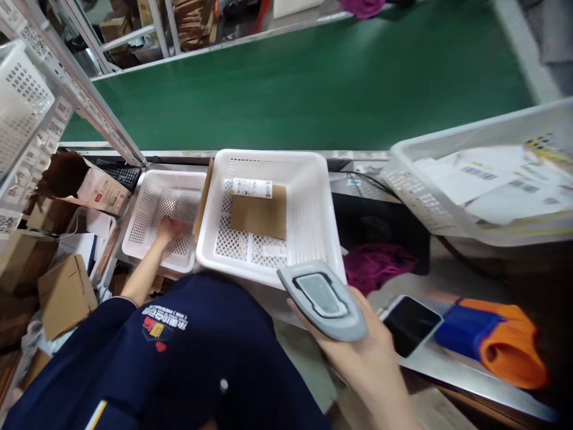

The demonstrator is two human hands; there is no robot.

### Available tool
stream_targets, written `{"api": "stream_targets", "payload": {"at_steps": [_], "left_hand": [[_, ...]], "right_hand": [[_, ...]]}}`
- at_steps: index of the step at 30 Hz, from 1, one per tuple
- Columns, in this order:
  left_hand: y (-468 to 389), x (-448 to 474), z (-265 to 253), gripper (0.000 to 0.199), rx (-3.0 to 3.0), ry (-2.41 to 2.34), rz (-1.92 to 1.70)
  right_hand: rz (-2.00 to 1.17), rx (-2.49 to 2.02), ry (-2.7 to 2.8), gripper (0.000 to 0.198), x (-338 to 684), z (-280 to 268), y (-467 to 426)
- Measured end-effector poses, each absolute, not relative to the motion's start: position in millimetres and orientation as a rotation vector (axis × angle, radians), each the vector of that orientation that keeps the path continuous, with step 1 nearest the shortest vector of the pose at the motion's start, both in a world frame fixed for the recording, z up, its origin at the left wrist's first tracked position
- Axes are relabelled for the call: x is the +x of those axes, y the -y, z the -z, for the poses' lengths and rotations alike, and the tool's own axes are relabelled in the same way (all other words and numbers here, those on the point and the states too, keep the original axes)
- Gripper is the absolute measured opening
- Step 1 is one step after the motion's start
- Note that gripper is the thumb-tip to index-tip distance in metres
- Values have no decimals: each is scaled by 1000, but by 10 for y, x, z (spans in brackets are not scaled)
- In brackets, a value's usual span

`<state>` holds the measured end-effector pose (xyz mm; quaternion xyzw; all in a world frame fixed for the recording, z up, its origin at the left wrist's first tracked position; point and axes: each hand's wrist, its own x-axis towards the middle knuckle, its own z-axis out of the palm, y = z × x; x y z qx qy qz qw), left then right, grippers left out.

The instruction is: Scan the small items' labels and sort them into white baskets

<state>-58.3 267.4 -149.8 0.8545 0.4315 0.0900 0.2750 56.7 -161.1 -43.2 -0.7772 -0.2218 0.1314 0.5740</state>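
Observation:
My right hand is wrapped round a grey barcode scanner, held over the near right corner of a large white plastic basket. In this basket lie a brown cardboard mailer and a white printed label at its upper edge. My left hand reaches into a smaller white basket on the left, low over its perforated floor. Its fingers look curled and are blurred; whatever they may hold is hidden.
A green conveyor belt runs behind the baskets. At right are a white basket of papers, a purple cloth, a phone and an orange-and-blue item. Cardboard boxes crowd the left beside a metal frame.

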Motion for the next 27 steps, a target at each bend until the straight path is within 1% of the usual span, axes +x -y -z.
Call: {"api": "stream_targets", "payload": {"at_steps": [2,4,6,8,12,15,17,19,24,26,27], "left_hand": [[-2721,-540,1324,47,2296,-1193,-311],[-2733,-468,1089,56,2322,-1115,-418],[-2693,-377,836,67,2357,-982,-525],[-2600,-275,610,73,2381,-842,-616],[-2337,-84,348,65,2277,-651,-723],[-2185,15,300,62,1893,-446,-756],[-2131,56,288,67,1543,-296,-712],[-2099,80,260,74,1254,-255,-630],[-2016,81,111,90,927,-366,-379],[-1980,77,55,88,823,-341,-300],[-1967,78,33,84,771,-342,-287]], "right_hand": [[-320,-1805,681,31,612,368,1493],[-318,-1796,839,29,651,258,1345],[-314,-1780,985,33,674,119,1178],[-300,-1758,1088,39,673,-14,1012],[-270,-1767,1194,51,624,-177,763],[-253,-1815,1202,59,591,-219,671],[-236,-1822,1184,62,582,-227,642],[-209,-1810,1155,61,582,-228,625],[-193,-1780,1088,56,603,-227,596],[-206,-1764,1082,53,615,-225,596],[-204,-1755,1079,52,620,-222,600]]}}
